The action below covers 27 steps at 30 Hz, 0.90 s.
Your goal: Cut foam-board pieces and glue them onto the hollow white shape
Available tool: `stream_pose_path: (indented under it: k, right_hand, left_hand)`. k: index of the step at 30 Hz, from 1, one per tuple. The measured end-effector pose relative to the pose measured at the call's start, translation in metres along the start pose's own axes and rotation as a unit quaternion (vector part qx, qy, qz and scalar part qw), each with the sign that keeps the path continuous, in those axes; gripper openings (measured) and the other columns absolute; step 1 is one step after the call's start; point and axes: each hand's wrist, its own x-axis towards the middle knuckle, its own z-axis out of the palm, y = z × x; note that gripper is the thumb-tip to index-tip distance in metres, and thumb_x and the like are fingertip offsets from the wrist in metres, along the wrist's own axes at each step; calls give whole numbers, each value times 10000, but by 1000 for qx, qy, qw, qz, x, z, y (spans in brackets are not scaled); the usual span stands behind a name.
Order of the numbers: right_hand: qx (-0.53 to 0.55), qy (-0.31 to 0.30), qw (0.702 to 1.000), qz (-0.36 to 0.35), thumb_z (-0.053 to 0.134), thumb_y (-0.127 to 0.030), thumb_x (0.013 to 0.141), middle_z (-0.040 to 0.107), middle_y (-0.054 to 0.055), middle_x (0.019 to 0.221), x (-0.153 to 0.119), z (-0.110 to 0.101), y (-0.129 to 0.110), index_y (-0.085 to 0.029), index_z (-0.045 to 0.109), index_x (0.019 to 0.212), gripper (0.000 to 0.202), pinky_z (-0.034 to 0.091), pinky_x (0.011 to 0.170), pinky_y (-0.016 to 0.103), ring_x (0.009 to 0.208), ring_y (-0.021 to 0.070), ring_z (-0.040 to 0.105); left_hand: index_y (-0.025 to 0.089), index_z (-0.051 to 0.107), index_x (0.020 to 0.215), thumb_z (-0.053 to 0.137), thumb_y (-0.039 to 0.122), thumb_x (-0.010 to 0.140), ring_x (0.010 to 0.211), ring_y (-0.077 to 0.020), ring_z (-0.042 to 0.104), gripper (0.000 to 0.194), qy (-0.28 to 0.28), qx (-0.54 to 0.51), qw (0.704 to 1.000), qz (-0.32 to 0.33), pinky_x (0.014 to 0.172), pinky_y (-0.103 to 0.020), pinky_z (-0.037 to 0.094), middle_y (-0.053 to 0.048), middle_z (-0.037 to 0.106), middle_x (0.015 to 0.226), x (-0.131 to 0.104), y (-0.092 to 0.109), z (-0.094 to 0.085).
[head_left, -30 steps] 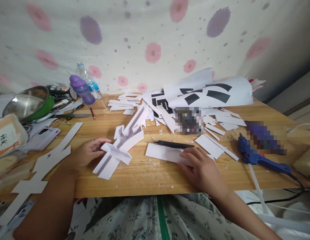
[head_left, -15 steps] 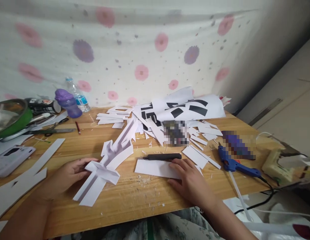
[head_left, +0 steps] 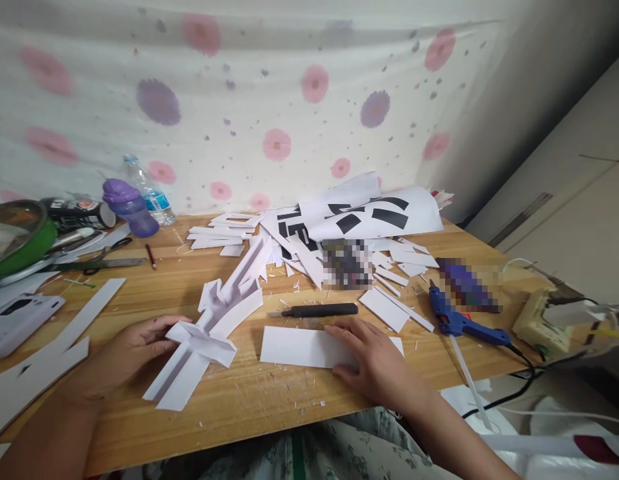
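My left hand (head_left: 144,347) is closed on the left side of a white foam-board structure (head_left: 202,343), thumb and fingers at its edge. The structure has upright walls along a branching, curved outline and lies on the wooden table. My right hand (head_left: 366,357) grips a flat white foam-board strip (head_left: 294,347) by its right part, the thumb at the near edge and the fingers over the far edge. Just beyond the strip lies a black craft knife (head_left: 324,310), its blade pointing left and apart from the hand.
A blue glue gun (head_left: 452,320) lies on the right, near a beige power strip (head_left: 539,327). White offcuts (head_left: 389,308) and printed paper sheets (head_left: 379,213) fill the back. Scissors (head_left: 102,257), a purple bottle (head_left: 134,210) and a green pan (head_left: 22,247) are on the left.
My right hand has drawn the strip nearer to me and turned it slightly, leaving a gap between it and the knife. My left hand keeps its hold on the structure.
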Motion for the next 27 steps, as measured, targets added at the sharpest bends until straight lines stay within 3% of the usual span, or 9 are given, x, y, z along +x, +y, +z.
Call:
stream_pose_path:
  k: [7,11,15,20,27]
  right_hand:
    - [-37,32,998,-49,728,-340,721,669,114,992,5,5,0,-158,600,1168,500,479,777,419,876,263,598]
    - [-68,106,990,-68,629,-335,821,668,87,869,10,10,4,-168,647,1073,303,457,725,377,796,241,588]
    - [-62,149,978,-132,627,-285,836,665,57,790,16,11,2,-167,655,964,176,425,679,328,728,202,561]
    - [-30,140,974,-173,650,-231,823,664,46,768,21,9,-10,-182,649,908,98,386,649,317,695,185,533]
    - [-1,115,968,-222,662,-164,806,649,52,776,30,11,-21,-187,621,940,142,380,673,354,712,193,519]
  left_hand:
    - [161,647,1043,618,288,721,1051,-238,609,347,16,5,1000,24,954,-317,439,-47,693,1103,1,2,1]
    - [169,663,1004,637,321,704,1027,-245,617,336,24,-14,999,20,948,-336,445,-55,700,1067,0,9,2]
    - [172,648,1030,654,330,701,984,-232,631,365,-11,-66,997,46,904,-357,472,-58,697,1054,2,6,2]
    - [177,645,1024,657,317,718,952,-208,629,336,-24,-80,994,66,878,-348,471,-45,696,1020,4,3,0]
    - [174,646,1015,655,323,734,930,-207,627,318,-29,-75,994,75,847,-337,476,-41,694,987,1,5,-2]
